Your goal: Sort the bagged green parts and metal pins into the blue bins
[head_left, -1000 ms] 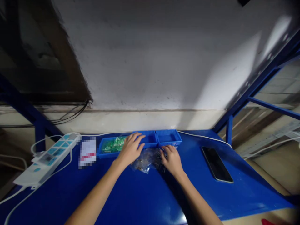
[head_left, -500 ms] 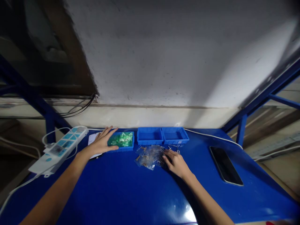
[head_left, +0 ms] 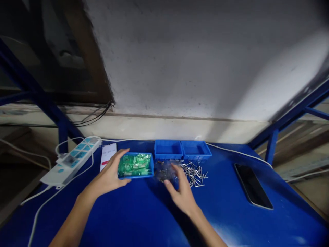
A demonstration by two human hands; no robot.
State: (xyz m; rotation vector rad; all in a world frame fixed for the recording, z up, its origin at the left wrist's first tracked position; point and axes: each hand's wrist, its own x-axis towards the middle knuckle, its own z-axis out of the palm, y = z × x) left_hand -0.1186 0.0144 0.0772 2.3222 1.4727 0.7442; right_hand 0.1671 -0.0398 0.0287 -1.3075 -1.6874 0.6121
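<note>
"Left hand point(head_left: 110, 176) gripping what?"

"One blue rectangular plastic bin point(head_left: 144, 176) of green packets point(head_left: 136, 164), near the worktop's point(head_left: 128, 216) back edge."

"Right hand point(head_left: 182, 193)?"

"At clear plastic bags point(head_left: 164, 169); can't tell its grip."

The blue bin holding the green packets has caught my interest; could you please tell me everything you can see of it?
The blue bin is rectangular, open-topped and low-walled, and looks like plastic. Shiny green packets lie heaped inside, covering most of its floor. The left hand's grip spans its left end, thumb on the near side, fingers toward the far side. It sits left of, and nearer than, two other blue bins. Whether it is raised off the table cannot be told.
</note>
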